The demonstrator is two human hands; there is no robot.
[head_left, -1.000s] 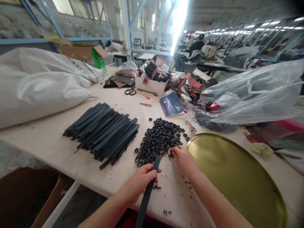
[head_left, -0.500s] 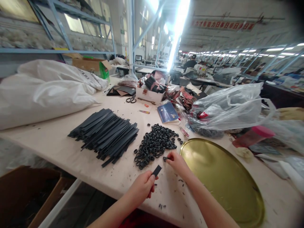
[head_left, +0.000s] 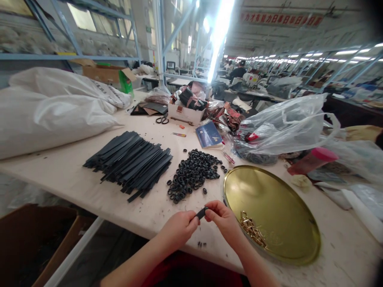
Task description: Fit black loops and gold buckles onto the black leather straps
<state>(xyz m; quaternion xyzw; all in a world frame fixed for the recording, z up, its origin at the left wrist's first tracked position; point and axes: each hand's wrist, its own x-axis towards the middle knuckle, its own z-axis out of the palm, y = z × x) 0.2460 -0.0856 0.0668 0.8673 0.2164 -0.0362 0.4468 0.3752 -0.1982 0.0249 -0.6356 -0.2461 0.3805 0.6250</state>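
Note:
A short black strip point(head_left: 201, 213) spans the gap between my two hands near the table's front edge. My left hand point(head_left: 182, 226) pinches its lower left end, and my right hand point(head_left: 220, 217) has thumb and fingers closed on its upper right end. Beyond them lies a heap of small black loops point(head_left: 194, 173), with one loose loop point(head_left: 204, 191) nearer my hands. Long black strips point(head_left: 131, 161) are piled to the left. On the right, a gold oval tray point(head_left: 278, 207) holds gold metal buckles point(head_left: 251, 229) at its near left side.
A white sack point(head_left: 54, 111) covers the table's left side. Farther back are scissors point(head_left: 162, 120), a blue booklet point(head_left: 208, 134) and a filled white box point(head_left: 185, 114). Clear plastic bags point(head_left: 287, 127) and a pink-lidded jar point(head_left: 312, 160) stand right. An open carton point(head_left: 60, 247) is below left.
My right hand has let go of a small loop, now lying by the heap, and has come to the strip in my left hand. The view shifted, showing the buckles in the tray.

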